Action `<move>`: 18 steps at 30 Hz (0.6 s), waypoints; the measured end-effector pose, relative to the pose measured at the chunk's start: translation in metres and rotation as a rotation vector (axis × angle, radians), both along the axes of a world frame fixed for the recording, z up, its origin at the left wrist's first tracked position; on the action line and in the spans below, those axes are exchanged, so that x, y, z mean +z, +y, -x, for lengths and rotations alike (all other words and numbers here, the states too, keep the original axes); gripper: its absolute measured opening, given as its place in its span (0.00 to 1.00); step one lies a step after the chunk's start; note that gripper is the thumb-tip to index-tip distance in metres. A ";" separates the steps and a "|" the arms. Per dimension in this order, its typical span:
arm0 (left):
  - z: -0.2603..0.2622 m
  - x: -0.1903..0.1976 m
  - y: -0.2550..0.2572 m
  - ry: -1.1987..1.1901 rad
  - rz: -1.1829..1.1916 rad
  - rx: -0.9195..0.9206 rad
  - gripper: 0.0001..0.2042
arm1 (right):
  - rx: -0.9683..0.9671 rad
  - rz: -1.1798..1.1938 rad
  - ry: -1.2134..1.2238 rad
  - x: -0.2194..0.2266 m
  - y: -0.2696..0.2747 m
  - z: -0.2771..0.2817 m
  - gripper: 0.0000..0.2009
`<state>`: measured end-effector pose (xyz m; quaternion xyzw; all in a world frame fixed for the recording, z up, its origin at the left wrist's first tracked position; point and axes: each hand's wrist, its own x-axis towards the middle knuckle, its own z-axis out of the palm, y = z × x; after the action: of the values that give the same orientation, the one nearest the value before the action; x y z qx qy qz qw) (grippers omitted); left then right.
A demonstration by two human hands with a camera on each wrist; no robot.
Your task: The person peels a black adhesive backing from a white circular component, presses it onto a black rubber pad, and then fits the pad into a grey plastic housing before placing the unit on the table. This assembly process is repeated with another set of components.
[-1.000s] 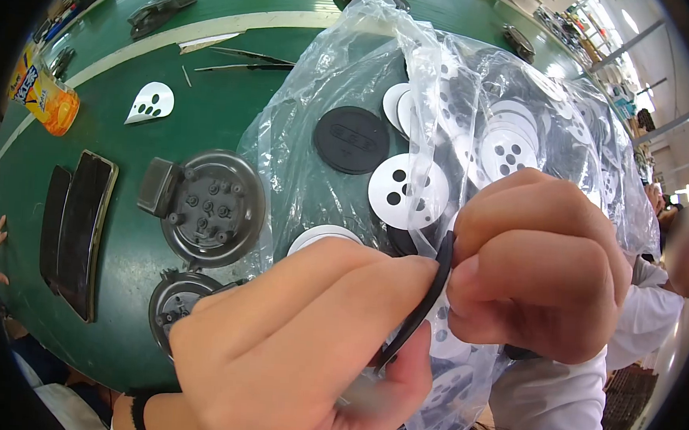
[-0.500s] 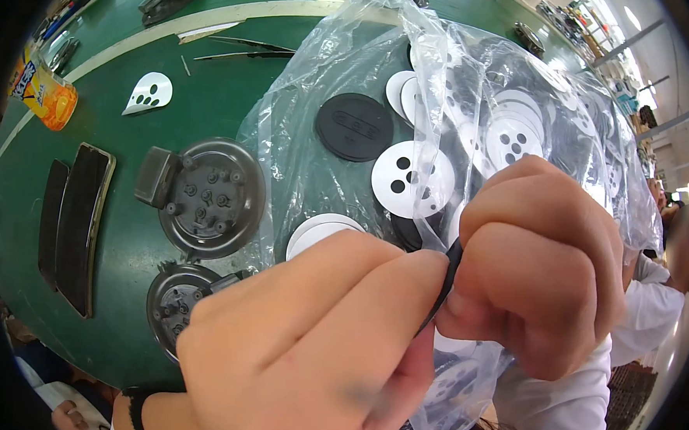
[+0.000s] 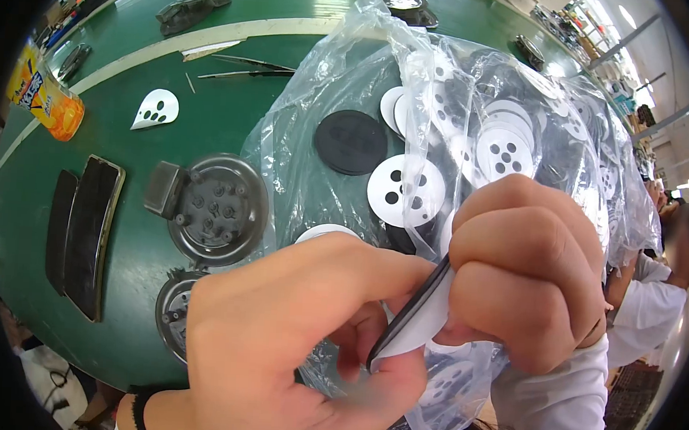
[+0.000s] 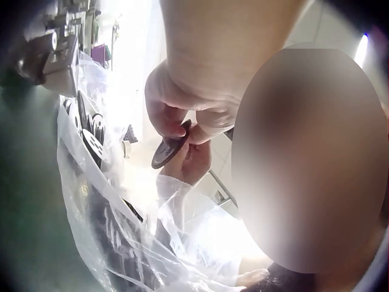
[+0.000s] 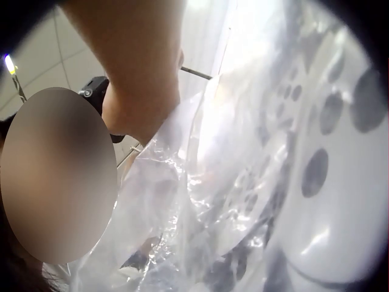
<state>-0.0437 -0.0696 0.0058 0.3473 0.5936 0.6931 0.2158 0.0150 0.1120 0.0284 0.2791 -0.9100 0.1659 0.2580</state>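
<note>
At the far left of the tabletop, you have an orange-and-yellow container with large white letters on a dark band; they look something like "KISS", but you can't be sure of them. The smaller pale print below that word is too blurred for you to read. The black disc you hold bears small pale marks on its face, seen in the left wrist view, also too small to make out.

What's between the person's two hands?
In the head view, a black disc with a thin white layer along it lies between the left hand and right hand.
</note>
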 end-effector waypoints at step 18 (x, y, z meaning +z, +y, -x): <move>0.002 0.014 0.001 -0.199 -0.031 -0.064 0.11 | 0.188 0.160 0.230 0.001 0.011 0.008 0.11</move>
<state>-0.0460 -0.0686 0.0200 0.2987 0.5472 0.7260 0.2903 0.0073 0.1226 0.0292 0.3589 -0.8281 0.2281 0.3653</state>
